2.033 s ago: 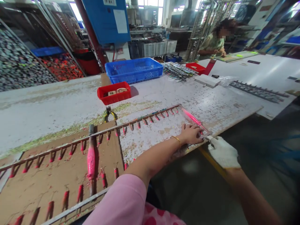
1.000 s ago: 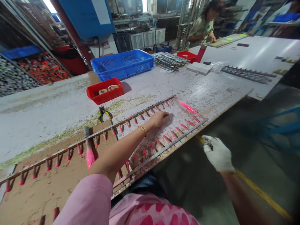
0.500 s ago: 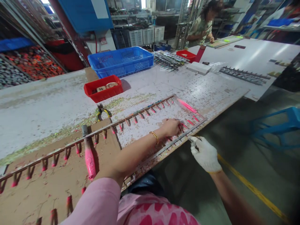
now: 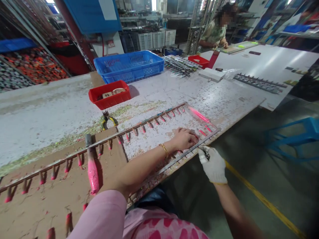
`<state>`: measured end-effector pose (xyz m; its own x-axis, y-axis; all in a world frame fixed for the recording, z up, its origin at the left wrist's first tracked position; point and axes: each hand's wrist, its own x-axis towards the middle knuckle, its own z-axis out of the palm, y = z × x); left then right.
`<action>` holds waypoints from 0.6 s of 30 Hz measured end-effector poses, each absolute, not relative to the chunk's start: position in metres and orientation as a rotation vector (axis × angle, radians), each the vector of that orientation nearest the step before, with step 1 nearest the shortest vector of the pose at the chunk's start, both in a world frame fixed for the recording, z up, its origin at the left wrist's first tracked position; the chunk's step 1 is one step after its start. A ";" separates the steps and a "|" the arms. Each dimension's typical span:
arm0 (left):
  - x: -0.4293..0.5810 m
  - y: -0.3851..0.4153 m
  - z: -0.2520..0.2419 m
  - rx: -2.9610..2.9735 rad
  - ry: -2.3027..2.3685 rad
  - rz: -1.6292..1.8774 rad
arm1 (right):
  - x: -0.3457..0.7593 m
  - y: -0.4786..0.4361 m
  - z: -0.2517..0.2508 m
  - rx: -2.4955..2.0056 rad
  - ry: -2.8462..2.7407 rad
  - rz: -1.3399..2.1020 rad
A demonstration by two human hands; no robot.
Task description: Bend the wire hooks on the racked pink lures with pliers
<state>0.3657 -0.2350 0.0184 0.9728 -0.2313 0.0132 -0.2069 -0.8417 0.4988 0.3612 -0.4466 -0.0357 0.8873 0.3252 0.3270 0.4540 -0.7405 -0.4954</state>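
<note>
The frame [image 4: 136, 126] with pink-tipped pieces lies along the tabletop [image 4: 231, 106]'s near edge. The left hand [image 4: 184, 138], fingers bent, lies at its near rail [image 4: 174, 162]; whether it grips a piece cannot be told. The gloved right hand [image 4: 211, 164], closed around a partly hidden metal tool [image 4: 206, 154], is just outside that edge. Open room: between the rails; above the floor [image 4: 251, 162] rightward.

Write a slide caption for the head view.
Bare left hand at a bar with pink pieces, gloved right hand holding a metal object, pliers lying on the workbench.
</note>
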 end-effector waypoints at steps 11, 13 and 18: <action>0.365 -0.238 0.003 2.715 -0.406 0.008 | 0.358 -0.432 -0.047 -2.539 -0.464 -0.318; 0.366 -0.241 0.002 2.755 -0.410 0.023 | 0.358 -0.432 -0.048 -2.541 -0.457 -0.335; 0.371 -0.252 -0.001 2.789 -0.351 0.057 | 0.357 -0.431 -0.052 -2.546 -0.435 -0.375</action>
<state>0.3710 -0.2516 -0.0014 0.9689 -0.2344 0.0795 -0.2475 -0.9156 0.3170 0.3575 -0.4308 -0.0517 0.9099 0.2298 0.3455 0.3754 -0.8105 -0.4496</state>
